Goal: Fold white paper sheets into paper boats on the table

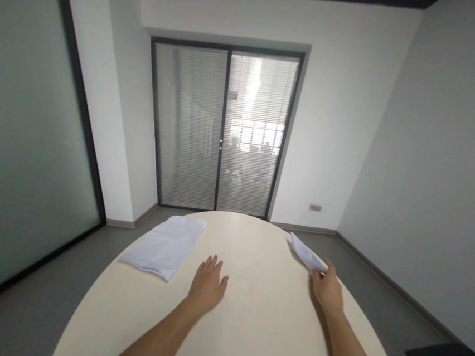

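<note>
Two bare hands on a round cream table in a small white room.

The left hand [208, 283] lies flat, palm down and fingers spread, on the table [257, 325] near its middle, holding nothing. Just beyond it to the left rests a folded white cloth [163, 246], apart from the fingers. The right hand [326, 289] reaches to the table's right edge, its fingertips touching the near end of a folded white paper [305, 254] that lies slanted along the rim. Behind the table stand glass doors [222, 129] with lowered blinds; a frosted glass wall [23, 135] runs along the left.
</note>
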`<state>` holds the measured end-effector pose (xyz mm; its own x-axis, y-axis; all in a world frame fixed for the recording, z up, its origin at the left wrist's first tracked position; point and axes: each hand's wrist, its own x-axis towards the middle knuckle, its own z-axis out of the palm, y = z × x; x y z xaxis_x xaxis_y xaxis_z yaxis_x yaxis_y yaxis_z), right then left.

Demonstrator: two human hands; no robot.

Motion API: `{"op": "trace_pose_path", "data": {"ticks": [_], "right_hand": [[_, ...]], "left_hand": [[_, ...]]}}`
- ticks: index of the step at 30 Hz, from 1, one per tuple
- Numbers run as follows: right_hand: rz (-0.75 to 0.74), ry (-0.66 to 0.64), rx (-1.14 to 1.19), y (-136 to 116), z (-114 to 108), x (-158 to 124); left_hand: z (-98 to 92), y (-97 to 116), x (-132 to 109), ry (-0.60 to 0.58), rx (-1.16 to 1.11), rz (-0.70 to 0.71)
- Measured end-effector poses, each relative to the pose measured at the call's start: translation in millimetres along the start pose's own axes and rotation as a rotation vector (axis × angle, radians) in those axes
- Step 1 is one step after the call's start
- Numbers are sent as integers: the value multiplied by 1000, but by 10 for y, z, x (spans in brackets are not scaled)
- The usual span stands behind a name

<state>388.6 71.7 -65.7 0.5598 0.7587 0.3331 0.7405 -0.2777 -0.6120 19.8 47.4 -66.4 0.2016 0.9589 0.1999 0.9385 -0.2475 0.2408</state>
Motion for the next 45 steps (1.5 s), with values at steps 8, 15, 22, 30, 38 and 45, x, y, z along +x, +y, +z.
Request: {"op": "trace_pose_path", "data": {"ticks": [8, 15, 22, 30, 38, 45], "right_hand": [[-70, -16, -7, 3, -4, 0], [-117, -56, -116, -33, -60, -11], [-97, -121, -150, -79, -82, -30], [1, -133, -333, -127, -93, -67], [17, -119, -299, -95, -108, -63], [-110, -75, -227, -60, -38, -33]], "left_hand": [[-15, 14, -4, -11, 14, -12], [1, 7, 1, -6, 7, -9], [-22, 17, -6, -8, 6, -11], [-21, 19, -7, -14, -3, -16], [1, 10, 3, -15, 1, -11], [-15, 24, -14, -19, -6, -14]]}}
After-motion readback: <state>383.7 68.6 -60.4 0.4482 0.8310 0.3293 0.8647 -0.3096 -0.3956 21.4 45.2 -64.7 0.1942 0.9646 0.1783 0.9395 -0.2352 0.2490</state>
